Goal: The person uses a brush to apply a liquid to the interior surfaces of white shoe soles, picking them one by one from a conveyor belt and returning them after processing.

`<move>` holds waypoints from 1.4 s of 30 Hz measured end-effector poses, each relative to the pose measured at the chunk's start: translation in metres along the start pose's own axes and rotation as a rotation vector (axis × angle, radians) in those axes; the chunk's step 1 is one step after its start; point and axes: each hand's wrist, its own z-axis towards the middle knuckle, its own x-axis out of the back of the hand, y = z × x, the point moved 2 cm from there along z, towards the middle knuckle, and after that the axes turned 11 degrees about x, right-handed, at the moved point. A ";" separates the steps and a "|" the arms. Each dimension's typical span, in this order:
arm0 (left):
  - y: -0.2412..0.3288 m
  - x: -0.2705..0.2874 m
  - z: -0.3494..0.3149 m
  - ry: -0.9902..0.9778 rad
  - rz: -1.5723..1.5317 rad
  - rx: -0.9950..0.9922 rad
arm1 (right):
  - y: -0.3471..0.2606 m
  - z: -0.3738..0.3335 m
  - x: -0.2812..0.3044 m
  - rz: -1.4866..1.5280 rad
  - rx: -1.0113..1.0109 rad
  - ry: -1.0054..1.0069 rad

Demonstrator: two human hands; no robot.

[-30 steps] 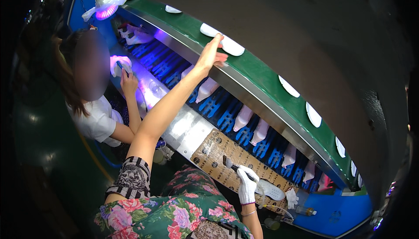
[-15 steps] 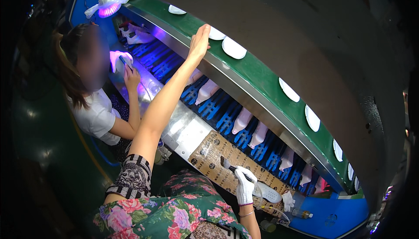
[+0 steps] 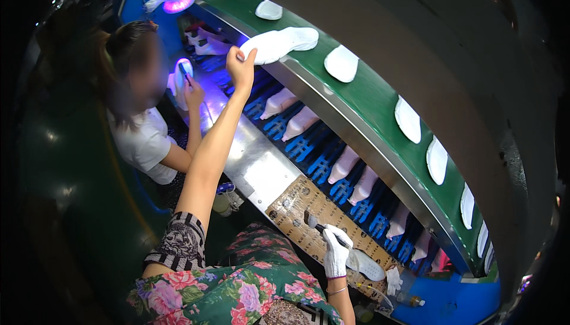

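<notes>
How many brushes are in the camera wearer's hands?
1: a brush, in the gloved right hand. The left hand holds a white sole; no second brush shows there.

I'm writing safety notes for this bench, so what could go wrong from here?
The left hand holds the white sole by one end, so it might slip or tip.
The left forearm passes close to the co-worker's arm in this view; they could bump.
The right hand holds a brush over the cardboard; if the bristles are wet, which I cannot tell, they might mark it.
</notes>
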 end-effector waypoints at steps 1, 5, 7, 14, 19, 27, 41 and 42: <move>0.000 0.022 -0.010 0.008 -0.087 -0.003 | -0.003 -0.001 -0.001 0.022 -0.029 -0.015; 0.015 0.102 -0.050 -0.032 -0.455 0.061 | 0.004 -0.002 0.002 0.058 -0.037 -0.060; 0.014 0.126 -0.072 -0.114 -0.580 0.218 | -0.001 0.000 0.002 0.089 -0.020 -0.055; 0.041 0.174 -0.164 -0.630 -0.529 0.551 | -0.015 0.020 0.017 0.265 0.016 0.007; 0.033 0.154 -0.246 -0.902 -0.379 0.533 | -0.026 0.030 0.038 0.433 -0.008 -0.048; 0.037 0.125 -0.314 -1.097 -0.418 0.691 | -0.063 0.025 0.035 0.673 0.011 -0.090; 0.056 0.175 -0.414 -1.290 -0.405 1.170 | -0.069 0.019 0.008 0.608 0.034 -0.254; 0.055 0.176 -0.414 -1.284 -0.405 1.169 | -0.066 0.019 0.008 0.619 0.024 -0.267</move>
